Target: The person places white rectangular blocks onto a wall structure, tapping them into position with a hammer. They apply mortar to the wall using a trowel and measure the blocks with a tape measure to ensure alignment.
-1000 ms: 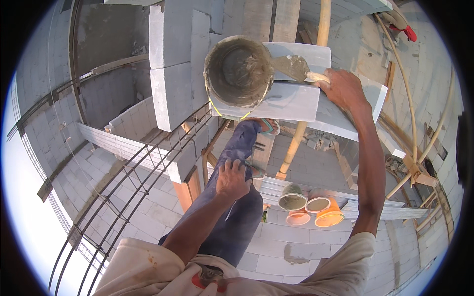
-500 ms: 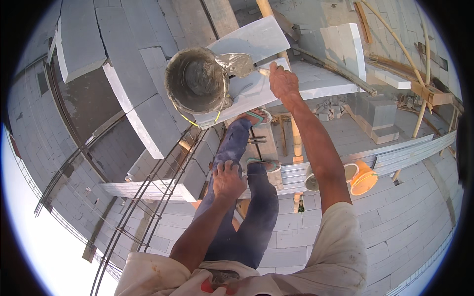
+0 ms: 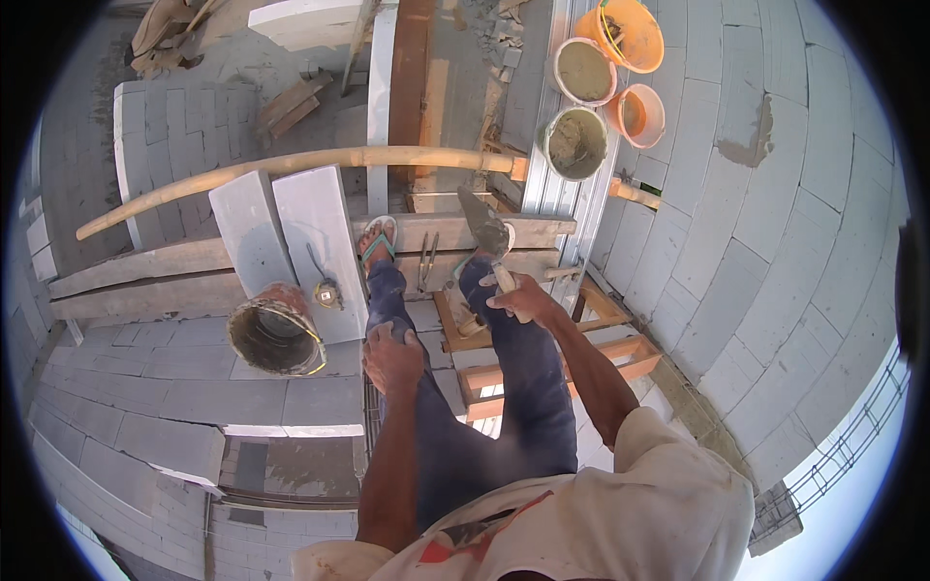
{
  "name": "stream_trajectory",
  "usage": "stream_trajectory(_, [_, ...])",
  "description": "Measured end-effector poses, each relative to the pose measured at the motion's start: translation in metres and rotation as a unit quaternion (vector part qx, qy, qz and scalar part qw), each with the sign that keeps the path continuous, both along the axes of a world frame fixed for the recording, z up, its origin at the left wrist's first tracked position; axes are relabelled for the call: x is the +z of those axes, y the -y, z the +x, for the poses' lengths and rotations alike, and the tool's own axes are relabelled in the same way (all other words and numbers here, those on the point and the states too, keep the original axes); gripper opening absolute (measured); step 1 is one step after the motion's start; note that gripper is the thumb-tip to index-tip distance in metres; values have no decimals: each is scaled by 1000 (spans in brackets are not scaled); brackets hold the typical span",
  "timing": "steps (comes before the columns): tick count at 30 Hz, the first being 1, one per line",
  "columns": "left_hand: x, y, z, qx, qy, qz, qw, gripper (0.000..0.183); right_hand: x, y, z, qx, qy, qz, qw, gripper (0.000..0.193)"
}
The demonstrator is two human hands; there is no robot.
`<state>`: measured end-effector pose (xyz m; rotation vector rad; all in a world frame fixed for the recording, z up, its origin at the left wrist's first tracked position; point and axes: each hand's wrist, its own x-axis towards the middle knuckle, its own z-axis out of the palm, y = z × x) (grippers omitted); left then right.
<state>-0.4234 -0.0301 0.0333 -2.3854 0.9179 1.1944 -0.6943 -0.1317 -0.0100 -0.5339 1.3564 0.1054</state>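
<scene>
My right hand (image 3: 521, 297) is closed around the wooden handle of a pointed trowel (image 3: 480, 222). Its grey, mortar-smeared blade points away from me, above the plank by my right foot. My left hand (image 3: 392, 358) rests on my left knee, fingers spread and holding nothing. To its left stands a mortar-caked bucket (image 3: 294, 298) with a yellow handle; the inside is dark, and how much mortar is in it I cannot tell. Beside the bucket, a small tape measure (image 3: 328, 293) lies on a pale block (image 3: 315, 213).
Several buckets, among them an orange bucket (image 3: 639, 37) and a grey bucket (image 3: 575, 143), stand on ribbed metal sheeting at the far right. A bamboo pole (image 3: 320, 160) crosses beyond my feet. Both feet are on wooden planks (image 3: 174, 293), with a dark two-handled tool (image 3: 428, 259) between them.
My view has swung right, bringing the buckets fully into sight. The trowel has moved from beside the mortar bucket to above my right leg. My left hand stays on my knee.
</scene>
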Motion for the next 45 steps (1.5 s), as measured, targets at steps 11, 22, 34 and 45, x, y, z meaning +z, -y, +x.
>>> stream_trajectory(11, [-36, 98, -87, -357, -39, -83, 930, 55, 5, -90, -79, -572, 249, -103, 775, 58])
stream_trajectory(22, [-284, 265, -256, -381, -232, -174, 878, 70, -30, -84, -161, -711, 222, -442, 499, 57])
stream_trajectory(34, [-396, 410, -396, -287, -309, -235, 876, 102, -86, -56, -191, -672, 287, -588, 348, 55])
stream_trajectory(45, [-433, 428, -423, -305, -321, -351, 825, 86, -122, -52, -197, -590, 309, -665, 339, 48])
